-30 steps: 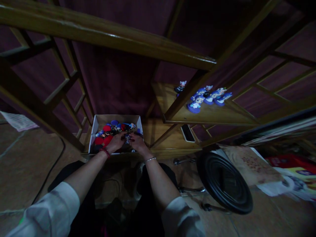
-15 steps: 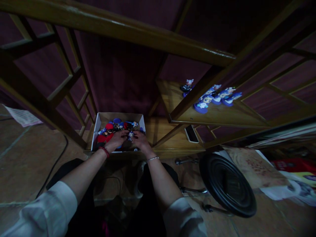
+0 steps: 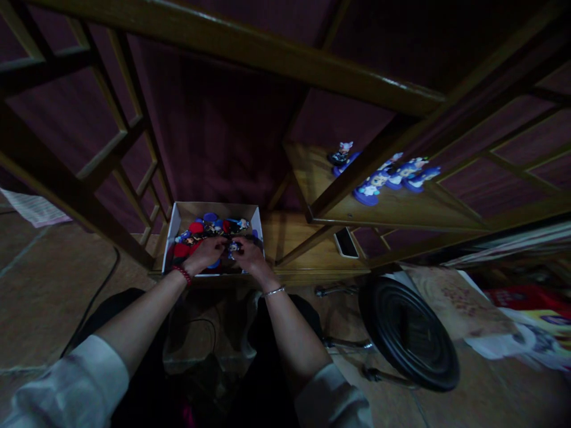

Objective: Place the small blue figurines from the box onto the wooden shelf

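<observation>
A white open box [image 3: 168, 241] holds small figurines with red, black and blue parts, jumbled together. Over its front right part, my right hand [image 3: 250, 258] pinches a small blue-and-white figurine [image 3: 233, 248] from the right. My left hand [image 3: 206, 252] reaches in from the left, its fingers bent and closed at the figurine's other side; dim light blurs the exact contact of its fingertips. Near my left fingers lie red figurine pieces [image 3: 195, 227] and a round blue base [image 3: 210, 217].
On the raised wooden shelf [image 3: 397, 209] at right stand several blue-based figurines [image 3: 370, 187]. A phone [image 3: 346, 242] lies on the lower shelf board. Wooden posts and lattice [image 3: 120, 151] frame the space. A round black stool [image 3: 408, 333] stands on the floor at right.
Both hands have drawn slightly lower and left with the figurine, which has tilted between them. My head view has shifted a little.
</observation>
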A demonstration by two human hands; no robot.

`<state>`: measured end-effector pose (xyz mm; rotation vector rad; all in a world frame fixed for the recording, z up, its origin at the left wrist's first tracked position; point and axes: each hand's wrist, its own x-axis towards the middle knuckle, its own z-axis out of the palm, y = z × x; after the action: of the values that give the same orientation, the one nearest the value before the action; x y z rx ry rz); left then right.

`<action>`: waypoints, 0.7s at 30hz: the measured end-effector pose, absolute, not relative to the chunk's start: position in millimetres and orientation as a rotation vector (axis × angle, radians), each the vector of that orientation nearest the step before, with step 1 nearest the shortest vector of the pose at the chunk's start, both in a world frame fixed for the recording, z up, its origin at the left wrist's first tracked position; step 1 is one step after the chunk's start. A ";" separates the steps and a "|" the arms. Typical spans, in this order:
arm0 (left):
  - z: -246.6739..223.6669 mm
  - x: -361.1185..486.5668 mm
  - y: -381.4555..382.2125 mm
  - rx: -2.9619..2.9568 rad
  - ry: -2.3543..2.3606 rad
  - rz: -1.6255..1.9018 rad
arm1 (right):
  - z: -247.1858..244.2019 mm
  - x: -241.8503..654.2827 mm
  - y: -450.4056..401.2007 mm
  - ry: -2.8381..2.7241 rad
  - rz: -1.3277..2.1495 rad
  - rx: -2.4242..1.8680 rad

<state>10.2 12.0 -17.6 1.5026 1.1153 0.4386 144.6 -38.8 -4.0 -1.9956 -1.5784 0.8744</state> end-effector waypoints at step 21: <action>-37.5 92.6 28.7 1.751 1.027 0.501 | 10.1 183.4 -79.8 -1.382 0.562 -2.031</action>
<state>92.6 28.7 -37.5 1.7512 1.0274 0.5008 183.4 -79.8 10.1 -2.0314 -1.3819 0.5616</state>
